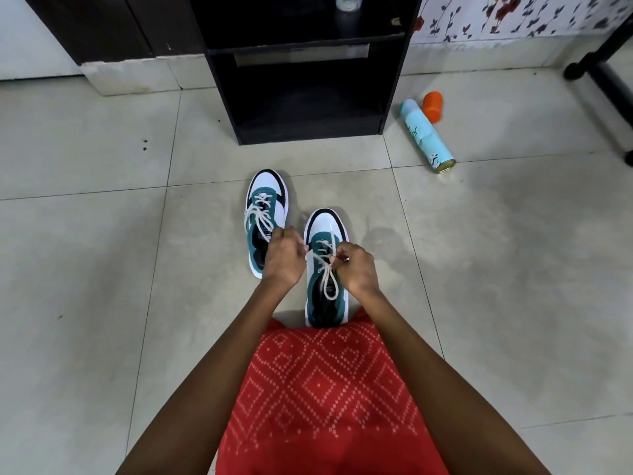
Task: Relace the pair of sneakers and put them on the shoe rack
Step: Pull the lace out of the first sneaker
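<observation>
Left sneaker (267, 204): upright on the tiled floor (102, 252), toe pointing away, laced with loose white loops. It is just left of the left hand, which covers part of its heel end.

Left hand (284, 257): fingers curled, pinching a strand of white lace (327, 266) at its right edge.

Right sneaker (325, 228): upright on the floor between and under both hands, heel touching the red patterned garment (325, 389). A lace loop lies over its tongue.

Right hand (356, 269): fingers curled, pinching the same lace just above the loop.

Shoe rack (308, 133): black, well ahead of both hands.

Far right of the right hand: a light blue spray can (428, 137) lying on its side, with an orange cap (432, 103) just beside it.
</observation>
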